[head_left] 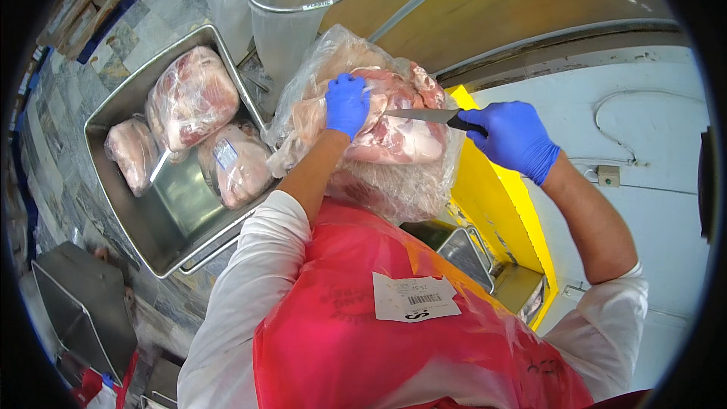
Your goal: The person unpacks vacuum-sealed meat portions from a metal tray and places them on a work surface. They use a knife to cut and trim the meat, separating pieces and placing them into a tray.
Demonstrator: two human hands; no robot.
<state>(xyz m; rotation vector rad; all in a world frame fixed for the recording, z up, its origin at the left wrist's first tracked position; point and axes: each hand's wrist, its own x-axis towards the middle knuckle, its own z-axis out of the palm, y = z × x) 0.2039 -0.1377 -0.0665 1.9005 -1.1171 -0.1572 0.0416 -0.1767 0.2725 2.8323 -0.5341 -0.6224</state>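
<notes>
In front of me a large piece of raw pink meat (401, 142) with white fat lies in an opened clear plastic bag (409, 189). My left hand (348, 106), in a blue glove, is closed on the meat's left edge; whether some plastic is also in its fingers I cannot tell. My right hand (515, 140), gloved in blue too, grips the black handle of a knife (424, 114). The blade lies across the upper part of the meat, its tip pointing left and close to my left hand.
To the left is a deep metal tub (182, 216) with several plastic-wrapped meat pieces (193, 98). Clear bin liners (295, 23) hang in round frames beyond it. A yellow panel (500, 204) stands at right, beside metal containers (466, 254). A person's red clothing (91, 390) shows at lower left.
</notes>
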